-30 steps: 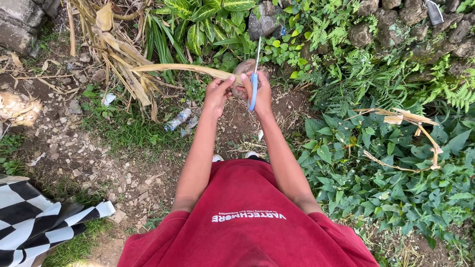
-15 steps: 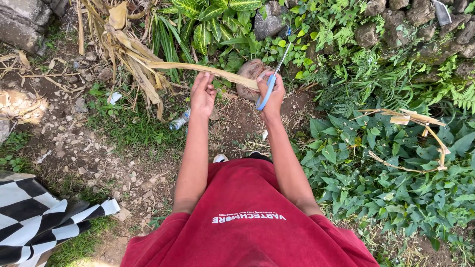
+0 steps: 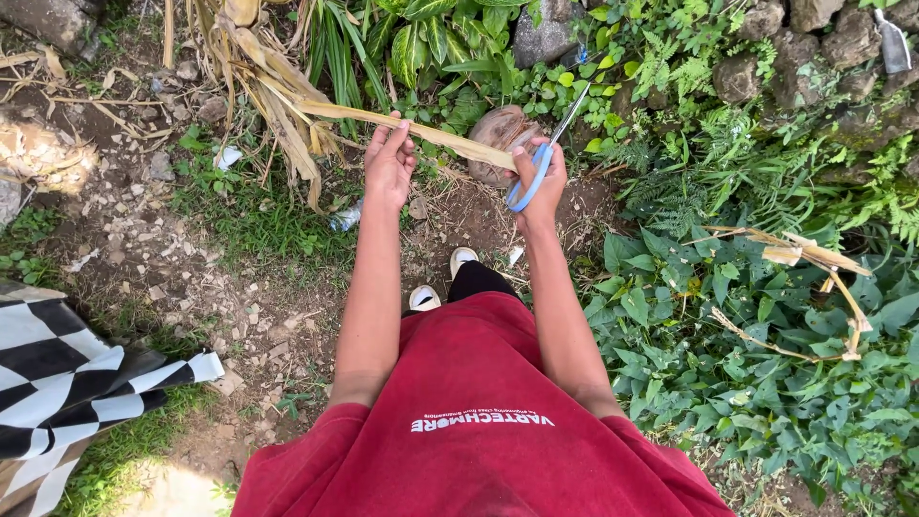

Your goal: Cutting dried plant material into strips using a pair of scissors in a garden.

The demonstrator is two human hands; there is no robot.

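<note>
Dry leaf spans both grips: left hand pinching, right hand clasping blue scissors.

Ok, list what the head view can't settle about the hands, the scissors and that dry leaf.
- Scissors: whether the blades are parted; too thin.
- Right hand: its grip on the handles; seen from behind.
- Dry leaf: its base, lost among dry stalks.
- Left hand: fingertips curl behind the leaf.

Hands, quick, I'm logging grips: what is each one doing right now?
Left hand: closed around the dry leaf strip.
Right hand: gripping the blue-handled scissors and the strip's end.
</note>
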